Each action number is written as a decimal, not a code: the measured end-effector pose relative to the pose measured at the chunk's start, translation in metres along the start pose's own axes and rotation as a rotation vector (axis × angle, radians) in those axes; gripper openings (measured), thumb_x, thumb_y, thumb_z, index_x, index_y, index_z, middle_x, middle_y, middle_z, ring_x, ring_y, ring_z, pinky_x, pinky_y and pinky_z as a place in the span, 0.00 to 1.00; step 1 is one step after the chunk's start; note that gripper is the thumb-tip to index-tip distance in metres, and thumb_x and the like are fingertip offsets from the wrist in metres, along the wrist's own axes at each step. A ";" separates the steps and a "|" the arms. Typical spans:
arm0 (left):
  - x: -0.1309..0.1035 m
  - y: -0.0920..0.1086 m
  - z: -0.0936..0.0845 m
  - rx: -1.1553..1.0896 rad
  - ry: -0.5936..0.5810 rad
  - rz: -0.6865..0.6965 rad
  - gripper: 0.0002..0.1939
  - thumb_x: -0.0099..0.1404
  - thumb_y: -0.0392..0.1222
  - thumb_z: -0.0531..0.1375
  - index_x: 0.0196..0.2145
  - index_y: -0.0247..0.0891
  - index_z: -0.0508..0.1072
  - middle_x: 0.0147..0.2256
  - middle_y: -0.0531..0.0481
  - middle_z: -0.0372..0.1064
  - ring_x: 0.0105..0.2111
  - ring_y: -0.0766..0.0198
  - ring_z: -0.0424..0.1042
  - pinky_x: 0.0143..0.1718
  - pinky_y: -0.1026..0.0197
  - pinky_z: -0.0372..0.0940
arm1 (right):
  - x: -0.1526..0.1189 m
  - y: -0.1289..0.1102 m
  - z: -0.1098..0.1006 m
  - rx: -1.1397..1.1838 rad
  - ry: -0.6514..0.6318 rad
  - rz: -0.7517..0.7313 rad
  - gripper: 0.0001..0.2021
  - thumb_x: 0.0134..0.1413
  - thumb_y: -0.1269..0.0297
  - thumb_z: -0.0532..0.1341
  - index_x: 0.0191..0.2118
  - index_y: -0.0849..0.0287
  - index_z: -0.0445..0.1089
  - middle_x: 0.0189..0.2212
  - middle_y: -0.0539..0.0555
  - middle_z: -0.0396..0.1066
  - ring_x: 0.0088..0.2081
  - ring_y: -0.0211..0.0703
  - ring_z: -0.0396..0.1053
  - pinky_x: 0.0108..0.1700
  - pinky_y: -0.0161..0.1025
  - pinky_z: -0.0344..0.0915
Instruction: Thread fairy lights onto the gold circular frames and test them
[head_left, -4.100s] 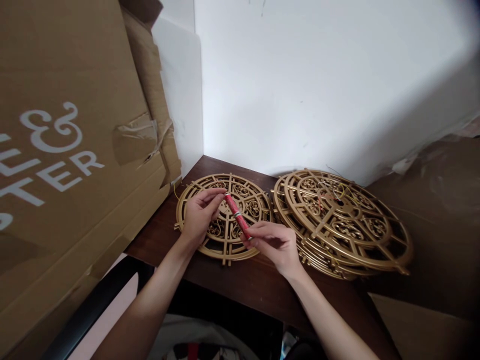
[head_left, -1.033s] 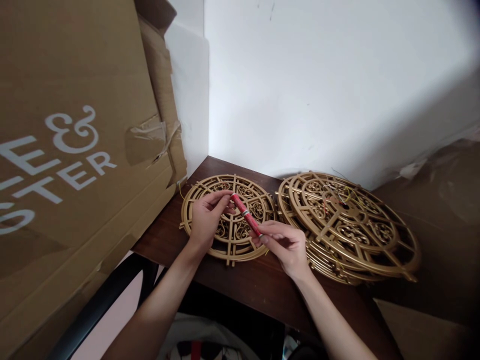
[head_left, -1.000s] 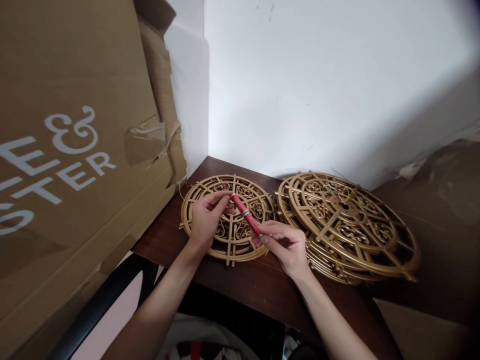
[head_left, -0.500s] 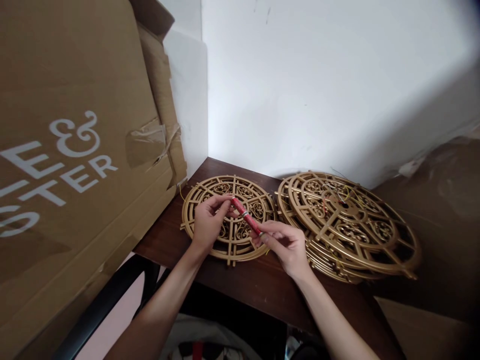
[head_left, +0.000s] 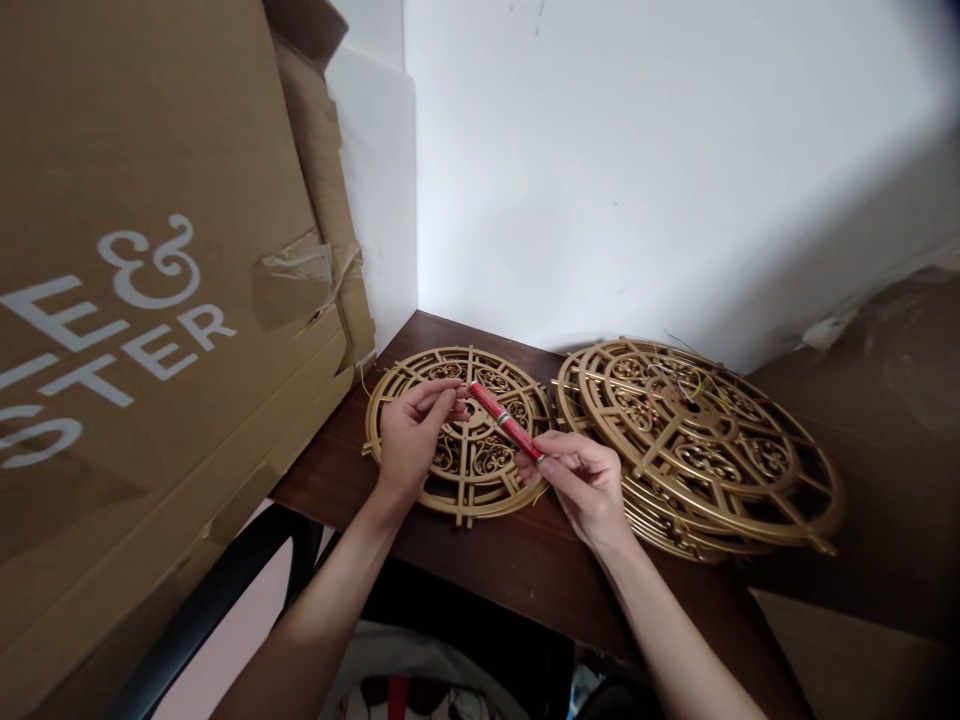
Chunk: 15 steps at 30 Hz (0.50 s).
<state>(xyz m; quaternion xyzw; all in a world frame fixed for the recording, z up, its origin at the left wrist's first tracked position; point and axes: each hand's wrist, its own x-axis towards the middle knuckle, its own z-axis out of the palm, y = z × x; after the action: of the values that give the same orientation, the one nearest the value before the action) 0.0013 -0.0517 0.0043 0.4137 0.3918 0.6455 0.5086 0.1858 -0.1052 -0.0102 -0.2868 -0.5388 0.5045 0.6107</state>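
My right hand (head_left: pixel 581 480) pinches the lower end of a slim red pen (head_left: pixel 501 416) with a silvery band round its middle. The pen slants up and left over a round gold openwork panel (head_left: pixel 457 498) on the table. My left hand (head_left: pixel 415 430) is closed in a pinch near the pen's upper end, with a small gap between them. Whatever its fingertips may hold is too small to make out. To the right lies a stack of similar gold panels (head_left: pixel 705 420), thin loose wires (head_left: pixel 701 385) on the top one.
A big cardboard box (head_left: pixel 150 180) with white lettering rises on the left. The dark wooden table (head_left: pixel 517 580) meets a white wall (head_left: pixel 600 180) behind. A black chair part (head_left: pixel 225 580) is at lower left, and brown wrapped cardboard (head_left: pixel 892 400) stands on the right.
My right hand has shifted slightly right and up with the pen. My left hand has come away from the pen's upper end, a little to the left.
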 end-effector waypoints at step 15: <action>-0.002 -0.002 0.001 0.011 -0.006 0.012 0.15 0.55 0.44 0.67 0.38 0.32 0.79 0.32 0.45 0.79 0.27 0.65 0.75 0.34 0.62 0.72 | -0.001 0.004 0.001 -0.068 -0.006 0.047 0.07 0.52 0.66 0.67 0.39 0.53 0.78 0.34 0.55 0.77 0.32 0.43 0.76 0.33 0.40 0.74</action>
<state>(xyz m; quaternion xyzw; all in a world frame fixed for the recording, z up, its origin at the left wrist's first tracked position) 0.0031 -0.0530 0.0023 0.4207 0.3913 0.6452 0.5037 0.1833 -0.1047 -0.0140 -0.3182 -0.5506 0.5010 0.5870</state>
